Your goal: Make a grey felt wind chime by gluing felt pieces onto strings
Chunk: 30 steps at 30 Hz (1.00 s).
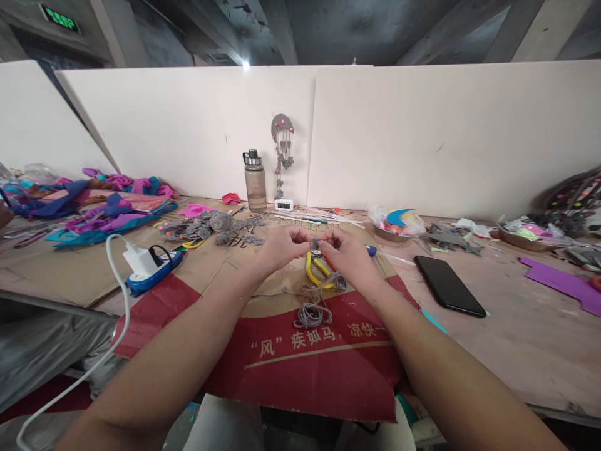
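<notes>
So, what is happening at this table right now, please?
A person works with both hands over a cardboard sheet on the table. The left hand and the right hand together pinch a small grey piece between the fingertips, held above the cardboard. Below lie yellow-handled pliers and a bundle of grey cord. A black phone lies to the right, a water bottle stands behind.

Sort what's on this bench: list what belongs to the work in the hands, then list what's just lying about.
In hand or in use:
left hand and right hand, pinching a small grey piece
grey cord
yellow-handled pliers

Lying about:
phone
water bottle
charger
small clock
fabric pile
</notes>
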Motion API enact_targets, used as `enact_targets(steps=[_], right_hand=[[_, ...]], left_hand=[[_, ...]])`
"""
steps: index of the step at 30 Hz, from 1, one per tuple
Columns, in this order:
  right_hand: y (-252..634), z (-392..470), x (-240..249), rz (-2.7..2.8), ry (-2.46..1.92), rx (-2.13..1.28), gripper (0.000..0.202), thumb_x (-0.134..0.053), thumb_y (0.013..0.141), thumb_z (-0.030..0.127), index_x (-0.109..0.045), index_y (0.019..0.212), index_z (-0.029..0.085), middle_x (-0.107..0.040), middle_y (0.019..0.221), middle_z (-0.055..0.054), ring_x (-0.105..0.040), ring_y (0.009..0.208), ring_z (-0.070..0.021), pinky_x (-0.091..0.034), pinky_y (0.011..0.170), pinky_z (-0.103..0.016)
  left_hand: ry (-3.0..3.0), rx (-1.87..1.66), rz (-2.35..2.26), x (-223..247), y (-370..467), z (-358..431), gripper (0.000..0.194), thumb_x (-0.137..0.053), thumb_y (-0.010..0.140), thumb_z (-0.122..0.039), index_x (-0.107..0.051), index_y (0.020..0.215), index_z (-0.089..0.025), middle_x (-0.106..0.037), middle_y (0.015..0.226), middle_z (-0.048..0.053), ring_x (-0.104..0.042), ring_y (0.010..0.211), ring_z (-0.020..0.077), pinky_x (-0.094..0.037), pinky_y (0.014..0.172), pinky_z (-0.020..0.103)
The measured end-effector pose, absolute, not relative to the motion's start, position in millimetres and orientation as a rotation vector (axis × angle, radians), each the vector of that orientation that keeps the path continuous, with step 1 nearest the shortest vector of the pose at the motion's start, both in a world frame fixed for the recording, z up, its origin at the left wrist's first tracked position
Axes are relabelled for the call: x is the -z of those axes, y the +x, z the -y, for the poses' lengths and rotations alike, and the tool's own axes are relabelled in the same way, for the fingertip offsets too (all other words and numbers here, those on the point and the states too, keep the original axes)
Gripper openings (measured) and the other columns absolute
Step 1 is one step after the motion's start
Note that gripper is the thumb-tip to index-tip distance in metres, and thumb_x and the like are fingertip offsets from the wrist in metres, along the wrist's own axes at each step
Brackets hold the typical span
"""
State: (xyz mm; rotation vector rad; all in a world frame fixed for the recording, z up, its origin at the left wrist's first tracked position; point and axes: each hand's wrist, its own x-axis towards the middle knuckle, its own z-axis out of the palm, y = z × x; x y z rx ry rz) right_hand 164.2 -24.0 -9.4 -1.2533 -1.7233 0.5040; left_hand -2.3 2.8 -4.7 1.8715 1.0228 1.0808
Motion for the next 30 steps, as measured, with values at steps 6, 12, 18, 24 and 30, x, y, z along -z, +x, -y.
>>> enact_targets(steps=[6, 12, 18, 24, 30], right_hand=[[165, 25, 7, 1.788, -1.317, -0.362, 0.010, -0.053, 0.078, 0.023, -0.060, 0.075, 0.017, -0.057, 0.065, 0.000, -0.048, 0.058, -0.0114, -0.036, 0.056, -0.024], [166, 25, 6, 1.812, -1.343, -0.330, 0.010, -0.053, 0.078, 0.022, -0.061, 0.077, 0.017, -0.057, 0.063, 0.001, -0.047, 0.058, -0.0114, -0.035, 0.055, -0.023], [164, 26, 6, 1.898, -1.405, -0.208, 0.006, -0.056, 0.077, 0.018, -0.062, 0.075, 0.016, -0.061, 0.071, -0.002, -0.051, 0.063, -0.0123, -0.035, 0.059, -0.024], [161, 22, 13, 1.966, -1.328, -0.059, 0.006, -0.056, 0.076, 0.014, -0.061, 0.076, 0.017, -0.063, 0.076, -0.004, -0.053, 0.069, -0.0144, -0.036, 0.063, -0.026], [156, 27, 13, 1.896, -1.252, -0.110, 0.008, -0.053, 0.081, 0.018, -0.058, 0.088, 0.017, -0.061, 0.075, -0.004, -0.052, 0.068, -0.0158, -0.036, 0.062, -0.026]], left_hand=[[1.895, -0.961, -0.930, 3, -7, -3, 0.022, -0.067, 0.069, -0.034, -0.068, 0.077, -0.014, -0.061, 0.060, 0.000, -0.053, 0.055, 0.0097, -0.044, 0.058, 0.022], [1.880, -0.911, -0.879, 3, -12, -4, 0.024, -0.064, 0.072, -0.032, -0.071, 0.085, -0.014, -0.065, 0.066, 0.002, -0.057, 0.062, 0.0118, -0.047, 0.063, 0.024], [2.009, -0.975, -0.933, 12, -8, -9, 0.023, -0.066, 0.068, -0.030, -0.071, 0.085, -0.015, -0.070, 0.073, 0.003, -0.059, 0.063, 0.0119, -0.046, 0.059, 0.022], [2.110, -0.978, -1.095, 19, -6, -13, 0.016, -0.060, 0.064, -0.024, -0.070, 0.075, -0.016, -0.066, 0.062, 0.000, -0.057, 0.057, 0.0121, -0.040, 0.050, 0.020], [2.053, -1.040, -1.226, 8, -3, -6, 0.011, -0.059, 0.061, -0.020, -0.066, 0.067, -0.015, -0.062, 0.058, -0.001, -0.054, 0.055, 0.0107, -0.038, 0.050, 0.020]])
